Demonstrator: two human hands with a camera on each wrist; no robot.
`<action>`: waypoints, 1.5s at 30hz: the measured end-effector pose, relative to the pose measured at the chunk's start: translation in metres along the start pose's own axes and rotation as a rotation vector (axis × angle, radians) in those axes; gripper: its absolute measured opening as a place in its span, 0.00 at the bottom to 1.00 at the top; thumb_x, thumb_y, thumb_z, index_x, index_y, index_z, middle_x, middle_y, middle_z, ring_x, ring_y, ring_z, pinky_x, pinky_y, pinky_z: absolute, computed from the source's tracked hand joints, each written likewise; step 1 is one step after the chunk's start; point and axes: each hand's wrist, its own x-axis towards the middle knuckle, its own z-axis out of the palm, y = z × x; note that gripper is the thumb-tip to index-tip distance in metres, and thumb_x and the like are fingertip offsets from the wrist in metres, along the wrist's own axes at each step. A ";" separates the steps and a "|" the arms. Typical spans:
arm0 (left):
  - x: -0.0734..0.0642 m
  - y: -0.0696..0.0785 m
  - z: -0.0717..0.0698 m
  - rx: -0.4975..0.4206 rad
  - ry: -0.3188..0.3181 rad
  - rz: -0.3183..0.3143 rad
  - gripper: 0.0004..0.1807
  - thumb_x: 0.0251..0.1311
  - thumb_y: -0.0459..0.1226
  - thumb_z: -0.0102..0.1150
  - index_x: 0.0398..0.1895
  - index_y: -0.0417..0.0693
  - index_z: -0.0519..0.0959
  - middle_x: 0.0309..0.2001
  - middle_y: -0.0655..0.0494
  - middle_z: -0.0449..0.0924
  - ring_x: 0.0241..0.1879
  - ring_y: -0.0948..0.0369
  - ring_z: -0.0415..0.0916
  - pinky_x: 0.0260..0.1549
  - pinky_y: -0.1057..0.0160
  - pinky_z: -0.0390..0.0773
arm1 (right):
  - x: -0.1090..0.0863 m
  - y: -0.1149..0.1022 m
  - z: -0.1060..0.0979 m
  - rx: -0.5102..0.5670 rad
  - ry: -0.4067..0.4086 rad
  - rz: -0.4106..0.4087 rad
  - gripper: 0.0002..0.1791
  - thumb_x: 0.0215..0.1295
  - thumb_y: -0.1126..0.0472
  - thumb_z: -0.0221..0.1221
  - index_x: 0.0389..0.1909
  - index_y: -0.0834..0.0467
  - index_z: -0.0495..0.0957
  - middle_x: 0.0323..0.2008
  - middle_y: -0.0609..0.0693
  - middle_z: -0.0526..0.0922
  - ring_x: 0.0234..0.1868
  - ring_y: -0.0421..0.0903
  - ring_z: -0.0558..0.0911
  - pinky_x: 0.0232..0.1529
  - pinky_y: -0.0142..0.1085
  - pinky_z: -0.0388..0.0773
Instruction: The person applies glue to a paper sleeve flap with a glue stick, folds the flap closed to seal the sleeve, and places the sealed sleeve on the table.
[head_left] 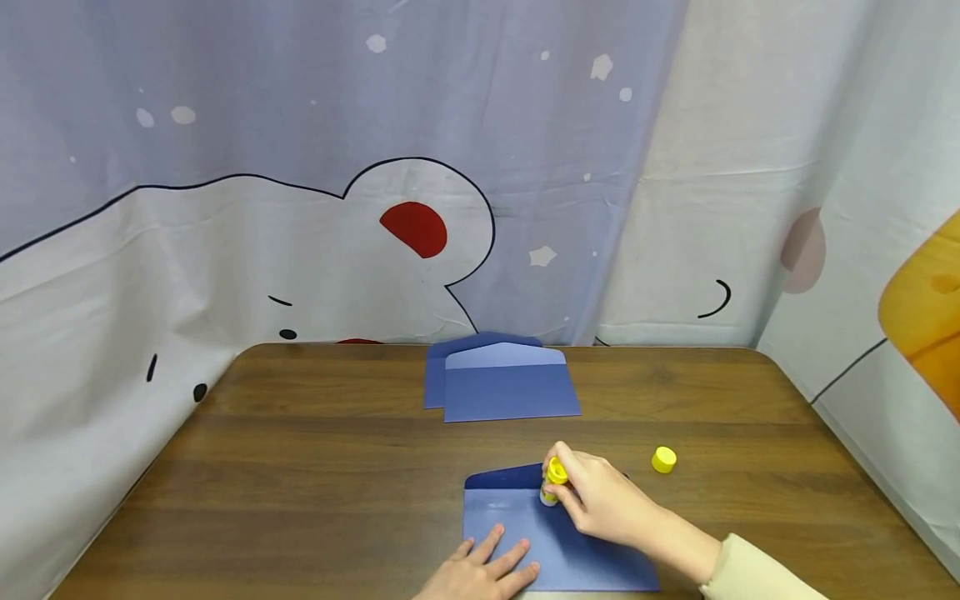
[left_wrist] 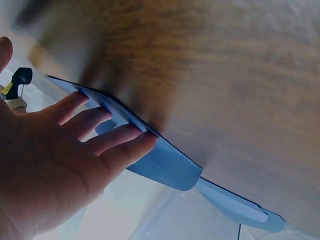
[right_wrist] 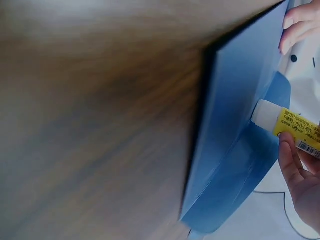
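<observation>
A blue envelope [head_left: 592, 562] lies at the table's near side, its darker flap [head_left: 498, 479] unfolded away from the person. My right hand [head_left: 606, 498] grips a yellow and white glue stick [head_left: 550, 497], whose white end meets the envelope near the flap fold. In the right wrist view, printed text and a barcode show on the yellow label [right_wrist: 300, 131]. With fingers spread, my left hand [head_left: 480, 575] rests on the envelope's left part. The left wrist view shows those fingers [left_wrist: 122, 150] extended over the paper.
A yellow cap [head_left: 663, 459] stands on the wooden table [head_left: 322, 492], to the right of the envelope. Two more blue envelopes [head_left: 510, 393] overlap at the table's far edge, flaps unfolded. Behind hangs a printed curtain [head_left: 247, 275].
</observation>
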 end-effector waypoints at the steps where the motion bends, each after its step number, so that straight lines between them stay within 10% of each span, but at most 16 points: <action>1: 0.000 0.000 0.000 0.009 0.007 0.001 0.30 0.65 0.61 0.43 0.69 0.68 0.65 0.70 0.65 0.65 0.68 0.53 0.65 0.49 0.53 0.79 | 0.003 -0.001 0.002 0.011 -0.010 0.004 0.12 0.60 0.66 0.62 0.39 0.56 0.68 0.29 0.36 0.74 0.29 0.28 0.74 0.32 0.24 0.75; 30: -0.007 0.003 0.001 0.153 0.149 0.041 0.30 0.62 0.62 0.47 0.66 0.66 0.69 0.68 0.63 0.68 0.66 0.53 0.67 0.42 0.56 0.81 | 0.055 -0.037 0.048 0.069 -0.106 -0.078 0.14 0.64 0.60 0.61 0.45 0.58 0.68 0.31 0.42 0.78 0.31 0.33 0.77 0.34 0.24 0.76; 45: -0.005 0.001 -0.007 0.006 0.013 0.012 0.32 0.63 0.62 0.45 0.69 0.67 0.65 0.71 0.64 0.63 0.68 0.52 0.64 0.49 0.53 0.79 | 0.037 -0.029 0.024 0.081 -0.172 -0.021 0.11 0.65 0.61 0.59 0.43 0.57 0.68 0.31 0.42 0.78 0.30 0.32 0.77 0.33 0.25 0.77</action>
